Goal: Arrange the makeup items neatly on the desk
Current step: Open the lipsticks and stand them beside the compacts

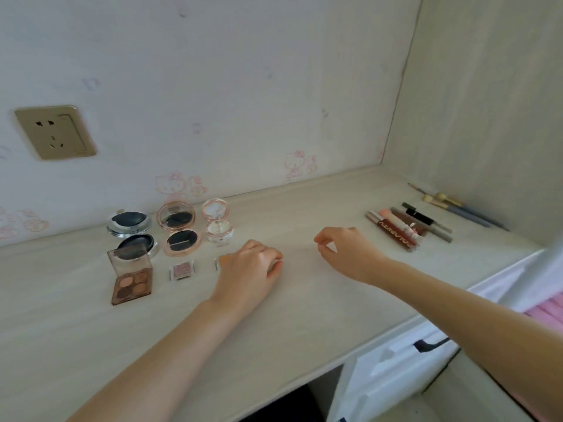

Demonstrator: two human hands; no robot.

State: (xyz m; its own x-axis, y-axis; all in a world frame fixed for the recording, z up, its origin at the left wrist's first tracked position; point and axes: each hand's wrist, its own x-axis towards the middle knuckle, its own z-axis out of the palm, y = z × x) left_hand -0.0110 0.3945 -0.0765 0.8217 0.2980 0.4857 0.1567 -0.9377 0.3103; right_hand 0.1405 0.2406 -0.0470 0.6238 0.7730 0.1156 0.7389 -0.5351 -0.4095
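On the pale desk (pixel 304 300), open compacts stand at the left: a silver one (pixel 131 231), a rose-gold one (pixel 179 228) and a small clear one (pixel 217 222). In front lie a brown eyeshadow palette (pixel 131 277) and a small pink eyeshadow pot (pixel 182 270). My left hand (pixel 249 271) rests over a small orange eyeshadow pot (pixel 224 259), fingers curled onto it. My right hand (pixel 347 251) hovers mid-desk, fingers loosely bent, holding nothing. Lip glosses and pencils (pixel 405 228) lie side by side at the right, brushes (pixel 457 208) beyond them.
A wall socket (pixel 54 132) sits on the back wall at the left. A side panel (pixel 487 117) closes the desk on the right. Below the desk's front edge is a white drawer with a dark handle (pixel 431 344).
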